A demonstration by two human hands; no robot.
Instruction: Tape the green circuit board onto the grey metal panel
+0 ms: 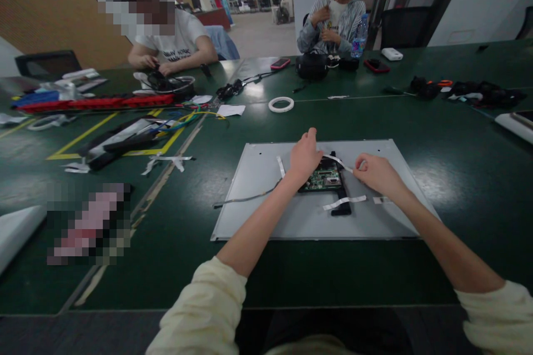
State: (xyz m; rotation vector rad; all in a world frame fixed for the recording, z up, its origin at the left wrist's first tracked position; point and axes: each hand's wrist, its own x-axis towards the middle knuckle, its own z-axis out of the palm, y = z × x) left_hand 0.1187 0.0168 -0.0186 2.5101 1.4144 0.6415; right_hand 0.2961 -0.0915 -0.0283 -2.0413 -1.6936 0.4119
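A flat grey panel (pixel 250 177) lies on the table in front of me. On it sits a green circuit board (pixel 322 178) in a black bracket (pixel 342 205). A strip of white tape (pixel 339 161) stretches between my hands, across the upper right of the board. My right hand (pixel 377 175) pinches its right end, fingers curled. At the other end is my left hand (pixel 305 156), its thumb against the tape and its fingers partly hidden. A shorter tape piece (pixel 352 200) crosses the bracket's lower leg. From the board's left side runs a grey cable (pixel 245 198).
A roll of white tape (pixel 281 104) lies beyond the panel. To the left are a blurred phone-like object (pixel 89 224), tape scraps (pixel 169 163) and coloured wires (pixel 183 121). Two people sit across the table, near a water bottle (pixel 360 36) and a red phone (pixel 280 64).
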